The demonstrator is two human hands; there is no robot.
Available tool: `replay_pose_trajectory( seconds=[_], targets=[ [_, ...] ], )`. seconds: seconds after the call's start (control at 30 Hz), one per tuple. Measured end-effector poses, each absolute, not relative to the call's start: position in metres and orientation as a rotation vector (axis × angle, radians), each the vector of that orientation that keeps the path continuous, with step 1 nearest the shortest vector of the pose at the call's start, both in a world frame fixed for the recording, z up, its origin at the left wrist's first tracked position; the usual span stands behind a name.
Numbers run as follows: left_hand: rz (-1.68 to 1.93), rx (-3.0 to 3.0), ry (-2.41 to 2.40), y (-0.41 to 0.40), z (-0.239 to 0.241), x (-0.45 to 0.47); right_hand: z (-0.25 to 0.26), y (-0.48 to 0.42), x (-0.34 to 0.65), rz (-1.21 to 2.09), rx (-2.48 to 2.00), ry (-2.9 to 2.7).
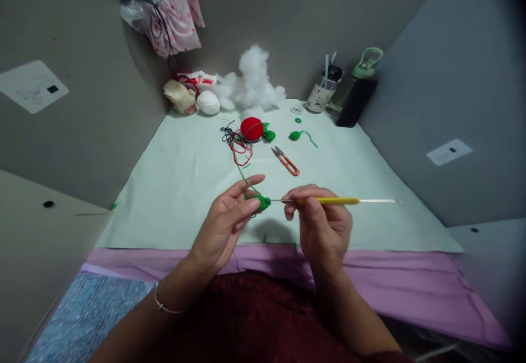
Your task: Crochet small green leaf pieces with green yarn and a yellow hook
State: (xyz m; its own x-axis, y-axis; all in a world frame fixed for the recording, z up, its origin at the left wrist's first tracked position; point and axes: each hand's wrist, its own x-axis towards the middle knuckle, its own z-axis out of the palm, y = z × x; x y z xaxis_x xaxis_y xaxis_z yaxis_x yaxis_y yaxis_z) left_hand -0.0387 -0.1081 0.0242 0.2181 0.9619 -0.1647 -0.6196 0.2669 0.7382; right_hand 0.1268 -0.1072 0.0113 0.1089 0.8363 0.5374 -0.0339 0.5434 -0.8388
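Over the front of the table, my left hand [230, 215] pinches a small green crochet piece [264, 204] between thumb and fingers. A strand of green yarn [242, 174] runs from it up toward the back of the table. My right hand [322, 226] is closed around the yellow handle of a crochet hook [337, 201], held level. The hook's thin metal tip points left and meets the green piece; whether it sits in a stitch is too small to tell. The hook's other metal end sticks out to the right.
Orange-handled thread snips [286, 161] lie mid-table. Behind them are a red ball [251, 129] with green crochet pieces, tangled black and red yarn [237, 138], and a green ball [295, 136]. White stuffing [255, 80], a pen cup [321, 97] and a bottle [364, 72] stand at the back. Grey partitions flank the table.
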Motion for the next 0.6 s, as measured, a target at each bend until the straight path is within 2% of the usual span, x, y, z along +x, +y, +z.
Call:
replay_pose_trajectory(
  seconds=[0.07,0.17,0.3,0.4,0.47,0.6],
  targets=[
    [1.215,0.674,0.711,-0.109,0.024,-0.037,0.012,-0.103,0.125,0.839,-0.773,-1.311],
    [1.224,0.760,0.731,-0.111,0.022,-0.033,0.010,-0.104,0.123,0.791,-0.801,-1.395],
    [1.263,0.745,0.751,-0.111,0.020,-0.028,0.008,-0.113,0.122,0.408,-0.840,-1.618],
    [1.159,0.609,0.693,-0.107,0.019,-0.031,0.007,-0.116,0.123,0.154,-0.826,-1.762],
    [1.085,0.518,0.641,-0.105,0.020,-0.035,0.009,-0.114,0.124,0.258,-0.825,-1.668],
    [1.164,0.538,0.655,-0.104,0.022,-0.038,0.012,-0.104,0.126,0.757,-0.811,-1.297]
  ],
)
